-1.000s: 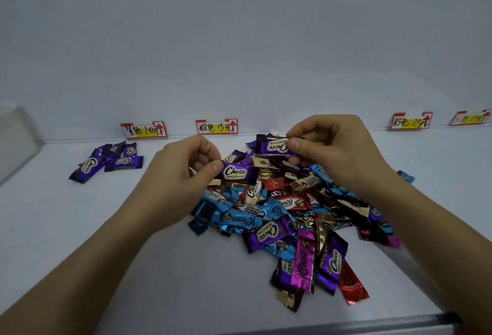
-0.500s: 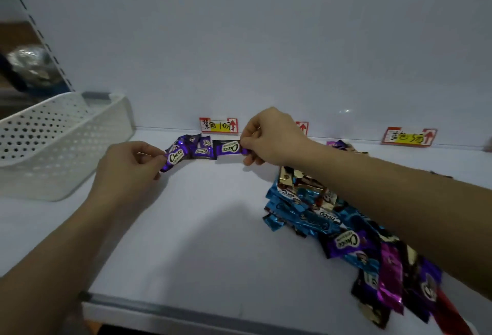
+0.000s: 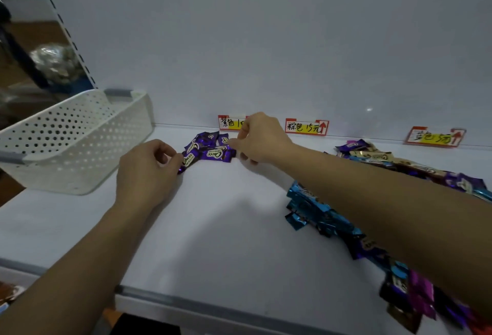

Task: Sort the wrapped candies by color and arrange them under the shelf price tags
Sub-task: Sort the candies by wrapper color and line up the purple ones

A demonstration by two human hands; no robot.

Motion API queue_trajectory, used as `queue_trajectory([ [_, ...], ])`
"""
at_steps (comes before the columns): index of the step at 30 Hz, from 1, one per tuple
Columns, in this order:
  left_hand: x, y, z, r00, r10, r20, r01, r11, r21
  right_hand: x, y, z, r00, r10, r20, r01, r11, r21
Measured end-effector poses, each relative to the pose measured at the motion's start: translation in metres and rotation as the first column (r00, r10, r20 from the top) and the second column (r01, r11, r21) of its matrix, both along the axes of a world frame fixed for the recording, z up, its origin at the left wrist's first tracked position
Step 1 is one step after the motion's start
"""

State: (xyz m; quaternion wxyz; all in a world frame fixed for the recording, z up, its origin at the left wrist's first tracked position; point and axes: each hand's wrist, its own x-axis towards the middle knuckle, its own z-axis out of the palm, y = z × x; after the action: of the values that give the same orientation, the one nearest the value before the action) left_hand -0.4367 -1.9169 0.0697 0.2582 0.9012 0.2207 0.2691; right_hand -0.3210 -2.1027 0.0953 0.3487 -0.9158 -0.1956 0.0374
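From where I stand the sorting is barely begun: only one small cluster of purple candies [image 3: 210, 148] lies at about twelve o'clock on the shelf [image 3: 213, 228], right below the purple price tag [image 3: 231, 123]. Nothing sits under the brown tag [image 3: 306, 126] at one o'clock or the third tag [image 3: 434, 137] at two o'clock. The big mixed heap [image 3: 308, 206] of blue, purple, gold and pink wrappers stretches from two to four o'clock, partly behind the right forearm, so most of the work is left. The left hand [image 3: 149, 172] is curled, its thumb and forefinger pinching the end one of the purple candies at the cluster's left edge. The right hand [image 3: 262, 138] has thumb and forefinger drawn together at the cluster's right edge; whether they grasp a wrapper I cannot tell. A white basket [image 3: 80, 142] stands at ten o'clock. A second ago both hands were picking purple pieces from the heap; half a second ago those lay strung out between the hands, and now they are bunched closer, the right hand covering part of the purple tag.
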Motion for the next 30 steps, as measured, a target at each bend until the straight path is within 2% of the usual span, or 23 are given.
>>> queue_trajectory([
  [3, 0.001, -0.014, 0.011, 0.982, -0.184, -0.035, 0.187, 0.974, 0.128, -0.010, -0.046, 0.021, 0.991, 0.070, 0.114, -0.063, 0.996, -0.064],
  [6, 0.008, -0.042, 0.022, 0.918, -0.371, -0.138, 0.395, 0.877, 0.272, -0.020, -0.106, 0.033, 0.965, 0.140, 0.223, -0.104, 0.981, -0.162],
  [11, 0.021, -0.113, 0.035, 0.797, -0.551, -0.248, 0.604, 0.743, 0.289, -0.043, -0.194, 0.035, 0.952, 0.133, 0.275, -0.073, 0.973, -0.221],
  [14, 0.037, -0.149, 0.035, 0.710, -0.609, -0.354, 0.697, 0.677, 0.235, -0.049, -0.230, 0.028, 0.941, 0.107, 0.322, -0.033, 0.974, -0.226],
  [18, 0.059, -0.181, 0.023, 0.692, -0.587, -0.420, 0.701, 0.687, 0.194, -0.054, -0.255, 0.010, 0.917, -0.003, 0.399, 0.032, 0.997, -0.067],
  [20, 0.067, -0.190, 0.014, 0.716, -0.575, -0.396, 0.677, 0.710, 0.194, -0.055, -0.254, 0.003, 0.914, 0.013, 0.406, 0.016, 0.998, -0.068],
  [24, 0.077, -0.194, 0.001, 0.737, -0.553, -0.389, 0.647, 0.744, 0.167, -0.046, -0.237, 0.008, 0.900, 0.186, 0.395, -0.086, 0.962, -0.258],
  [28, 0.080, -0.193, 0.000, 0.765, -0.543, -0.346, 0.617, 0.772, 0.151, -0.011, -0.211, 0.015, 0.929, 0.284, 0.237, -0.114, 0.830, -0.546],
  [30, 0.078, -0.190, 0.001, 0.782, -0.537, -0.316, 0.594, 0.796, 0.116, 0.000, -0.202, 0.013, 0.938, 0.313, 0.148, -0.160, 0.771, -0.616],
])
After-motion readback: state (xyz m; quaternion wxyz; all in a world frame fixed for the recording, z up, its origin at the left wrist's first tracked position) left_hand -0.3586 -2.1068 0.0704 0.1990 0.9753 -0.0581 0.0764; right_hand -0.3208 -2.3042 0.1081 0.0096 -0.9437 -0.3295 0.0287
